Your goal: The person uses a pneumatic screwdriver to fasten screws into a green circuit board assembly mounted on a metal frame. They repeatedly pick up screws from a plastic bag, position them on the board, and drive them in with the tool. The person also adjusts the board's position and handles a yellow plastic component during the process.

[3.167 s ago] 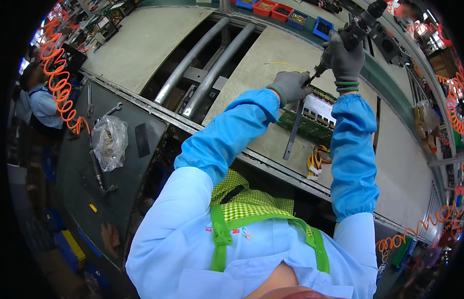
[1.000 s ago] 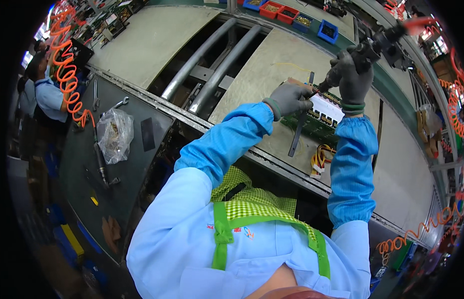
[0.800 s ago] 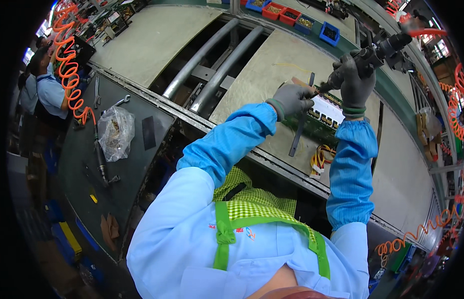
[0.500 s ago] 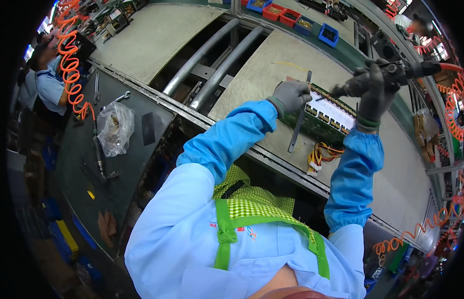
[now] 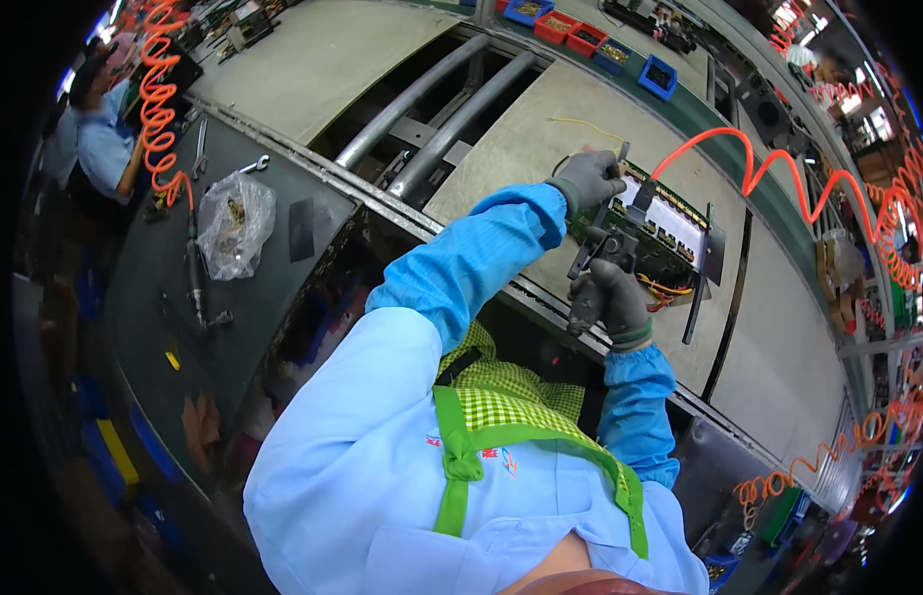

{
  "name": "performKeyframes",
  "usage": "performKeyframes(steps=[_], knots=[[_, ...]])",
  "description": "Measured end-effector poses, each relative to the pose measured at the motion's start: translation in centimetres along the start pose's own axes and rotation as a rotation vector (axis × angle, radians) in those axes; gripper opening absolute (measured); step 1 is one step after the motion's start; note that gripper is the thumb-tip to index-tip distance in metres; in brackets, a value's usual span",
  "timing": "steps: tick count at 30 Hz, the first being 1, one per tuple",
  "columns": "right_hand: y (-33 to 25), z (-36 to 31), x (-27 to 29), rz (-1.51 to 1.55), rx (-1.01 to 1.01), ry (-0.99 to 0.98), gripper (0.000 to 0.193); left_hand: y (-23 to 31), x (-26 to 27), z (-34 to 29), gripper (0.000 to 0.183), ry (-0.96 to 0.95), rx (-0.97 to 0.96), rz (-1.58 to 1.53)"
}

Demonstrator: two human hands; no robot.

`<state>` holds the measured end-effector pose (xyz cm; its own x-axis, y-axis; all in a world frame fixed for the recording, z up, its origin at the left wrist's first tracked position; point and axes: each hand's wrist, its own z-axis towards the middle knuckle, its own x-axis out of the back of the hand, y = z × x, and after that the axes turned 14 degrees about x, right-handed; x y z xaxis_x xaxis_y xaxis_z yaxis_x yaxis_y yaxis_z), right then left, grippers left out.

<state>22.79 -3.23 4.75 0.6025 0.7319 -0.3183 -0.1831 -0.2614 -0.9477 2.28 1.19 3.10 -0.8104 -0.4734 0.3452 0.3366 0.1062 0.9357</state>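
Circuit-board unit (image 5: 674, 226), green with a white top, sits on the pale desk (image 5: 516, 139), dark bars (image 5: 695, 309) at its ends. Left hand (image 5: 588, 180) curls at its upper-left corner; whether that grip has anything, can't tell. Right hand (image 5: 612, 302), grip closed round a black power tool (image 5: 616, 249), at the near-left edge! Tool-handling stage, it seems; the next move calls for keeping the orange hose (image 5: 720, 131) clear.

Downward head-mounted fisheye view
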Motion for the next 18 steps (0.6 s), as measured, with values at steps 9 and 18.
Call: performKeyframes(steps=[9, 18], knots=[[-0.8, 0.9, -1.4, -0.072, 0.017, -0.045, 0.039, 0.0, -0.9, 0.9, 0.03, 0.047, 0.191, -0.07], [-0.3, 1.9, -1.1, -0.19, 0.075, -0.016, 0.031, 0.4, 0.4, 1.1, 0.048, -0.091, 0.359, 0.062]])
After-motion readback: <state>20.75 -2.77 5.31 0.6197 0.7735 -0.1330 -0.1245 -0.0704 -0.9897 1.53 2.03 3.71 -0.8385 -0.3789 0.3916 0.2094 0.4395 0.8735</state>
